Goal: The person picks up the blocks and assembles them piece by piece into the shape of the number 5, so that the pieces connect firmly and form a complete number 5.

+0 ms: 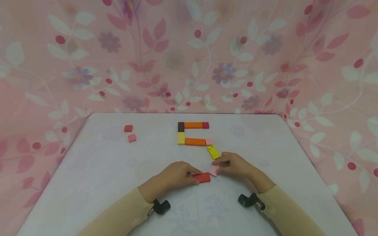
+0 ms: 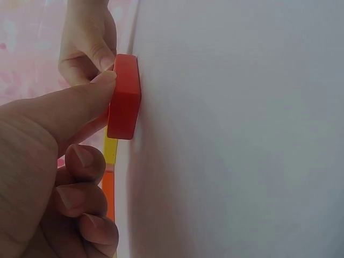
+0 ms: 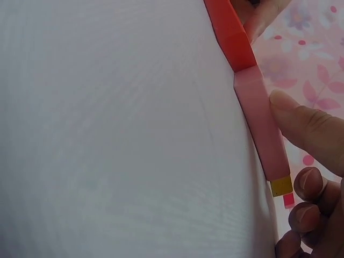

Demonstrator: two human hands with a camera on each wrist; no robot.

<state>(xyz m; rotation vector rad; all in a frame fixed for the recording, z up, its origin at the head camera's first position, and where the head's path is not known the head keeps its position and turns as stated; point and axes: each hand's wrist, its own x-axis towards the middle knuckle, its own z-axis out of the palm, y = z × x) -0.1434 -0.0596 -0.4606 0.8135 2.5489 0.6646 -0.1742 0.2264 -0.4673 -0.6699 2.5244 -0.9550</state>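
My left hand pinches a red rectangular block on the white tabletop, thumb on the near side. Its thumb also shows on the block's side in the left wrist view, other fingers curled below. My right hand holds a pale pink block between thumb and fingers. One end of the pink block meets the red block, as the right wrist view shows. Just beyond it lies a bright yellow block, slanting toward a small pink block at the end of an orange block.
Farther back, a dark brown block, a pale yellow block, another orange block and a crimson block continue the line. A red block and a pink block lie apart at left. Floral cloth hangs behind the table.
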